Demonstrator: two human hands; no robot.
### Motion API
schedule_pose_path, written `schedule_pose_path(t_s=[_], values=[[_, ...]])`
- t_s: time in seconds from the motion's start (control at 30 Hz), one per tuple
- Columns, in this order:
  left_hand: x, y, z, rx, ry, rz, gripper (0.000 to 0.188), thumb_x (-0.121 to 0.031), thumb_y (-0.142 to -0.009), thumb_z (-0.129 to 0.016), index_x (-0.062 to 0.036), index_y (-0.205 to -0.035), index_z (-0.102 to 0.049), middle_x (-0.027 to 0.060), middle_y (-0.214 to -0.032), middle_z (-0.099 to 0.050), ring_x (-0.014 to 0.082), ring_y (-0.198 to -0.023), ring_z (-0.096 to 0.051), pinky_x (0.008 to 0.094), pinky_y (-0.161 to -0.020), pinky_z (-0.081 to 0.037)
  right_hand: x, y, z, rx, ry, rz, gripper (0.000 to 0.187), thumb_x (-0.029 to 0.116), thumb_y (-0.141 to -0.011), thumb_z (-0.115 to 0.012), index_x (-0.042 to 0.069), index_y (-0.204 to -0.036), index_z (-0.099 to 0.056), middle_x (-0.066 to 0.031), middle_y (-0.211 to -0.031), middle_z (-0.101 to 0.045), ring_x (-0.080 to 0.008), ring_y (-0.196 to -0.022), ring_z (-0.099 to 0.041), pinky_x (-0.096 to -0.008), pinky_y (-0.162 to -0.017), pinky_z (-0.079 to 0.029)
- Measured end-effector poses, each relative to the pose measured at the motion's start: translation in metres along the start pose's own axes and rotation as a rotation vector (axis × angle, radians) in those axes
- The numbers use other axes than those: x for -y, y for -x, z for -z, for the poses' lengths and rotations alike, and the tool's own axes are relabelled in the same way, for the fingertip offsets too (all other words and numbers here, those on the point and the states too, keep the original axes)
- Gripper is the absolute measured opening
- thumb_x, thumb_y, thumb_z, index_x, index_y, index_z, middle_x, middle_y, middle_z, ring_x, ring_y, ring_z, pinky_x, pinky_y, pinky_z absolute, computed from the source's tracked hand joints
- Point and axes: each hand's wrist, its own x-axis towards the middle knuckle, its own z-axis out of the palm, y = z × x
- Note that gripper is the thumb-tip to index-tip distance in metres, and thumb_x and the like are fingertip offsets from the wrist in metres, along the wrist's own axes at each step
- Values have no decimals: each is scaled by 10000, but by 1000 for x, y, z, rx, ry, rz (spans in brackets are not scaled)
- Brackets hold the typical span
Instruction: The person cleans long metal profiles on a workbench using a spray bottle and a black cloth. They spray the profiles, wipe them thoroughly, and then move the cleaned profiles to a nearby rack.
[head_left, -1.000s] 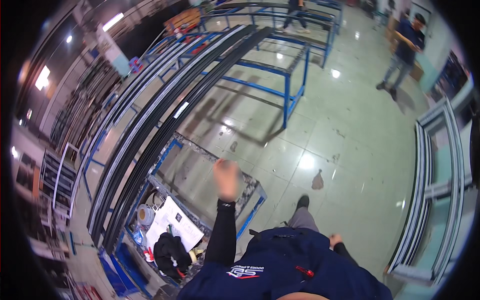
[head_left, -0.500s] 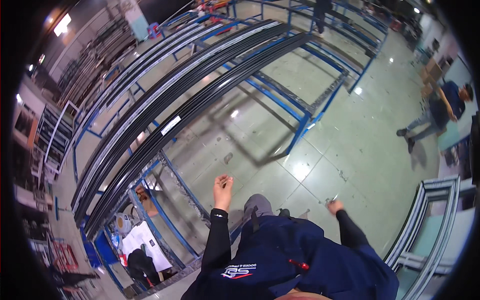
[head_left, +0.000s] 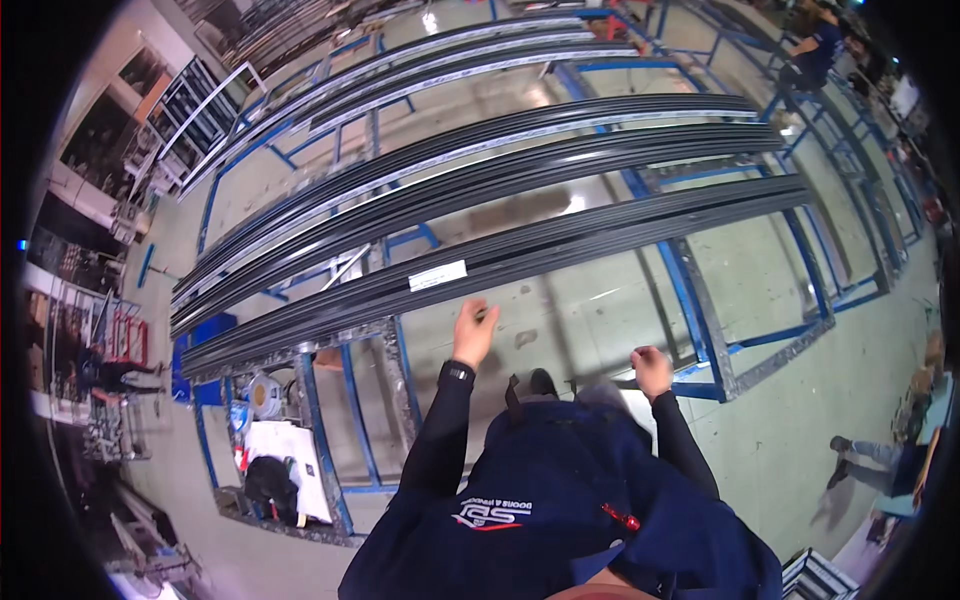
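Note:
My left hand [head_left: 473, 335] is raised just on the near side of a bundle of long black profiles [head_left: 560, 237], apart from it. Its fingers are curled toward the thumb around a small dark spot I cannot make out. A white label [head_left: 438, 276] is stuck on the bundle just beyond that hand. My right hand [head_left: 653, 371] is closed in front of me, near the blue rack frame [head_left: 697, 325]; whatever it pinches, if anything, is too small to name. Neither hand touches the profiles.
More black profiles [head_left: 480, 172] lie across the rack farther off. At lower left, white paper [head_left: 310, 470] and a black cloth-like item [head_left: 271, 487] rest on a lower shelf beside a tape roll [head_left: 265, 396]. Co-workers stand at the far right [head_left: 822, 50] and right edge [head_left: 890, 470].
My view has swung to the right, so the rack now runs across in front of me. My right hand has come up and closer to my left; both stay curled.

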Motion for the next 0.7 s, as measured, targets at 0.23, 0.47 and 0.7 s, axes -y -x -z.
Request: schedule_pose_path(t_s=[0.23, 0.47, 0.7], values=[[-50, -106, -34, -82, -660, -113, 634, -409, -877, -736, -27, -1345, -543, 250, -1489, -458, 412, -1448, -346, 493, -1187, -287, 101, -103, -36, 288, 189, 244, 209, 159, -899, -722, 13, -1047, -700, -135, -883, -737, -222, -823, -717, -344, -763, -564], [-43, -153, -50, -78, -760, 146, 894, -535, -823, -746, -51, -1502, -424, 277, -1615, -260, 422, -1530, -166, 568, -1224, -153, 175, -283, -5, 57, 163, 382, 253, 182, -886, -714, -21, -1033, -683, -163, -925, -711, -287, -849, -709, -385, -791, -558], [-34, -162, -86, -71, -874, 310, 1203, -775, -663, -760, -149, -1584, -305, 339, -1640, 2, 506, -1528, 52, 636, -1205, -76, 269, -425, -48, 255, 532, 768, 778, 356, -797, -796, 33, -1425, -469, -219, -1399, -521, -398, -1316, -487, -472, -1108, -399]])
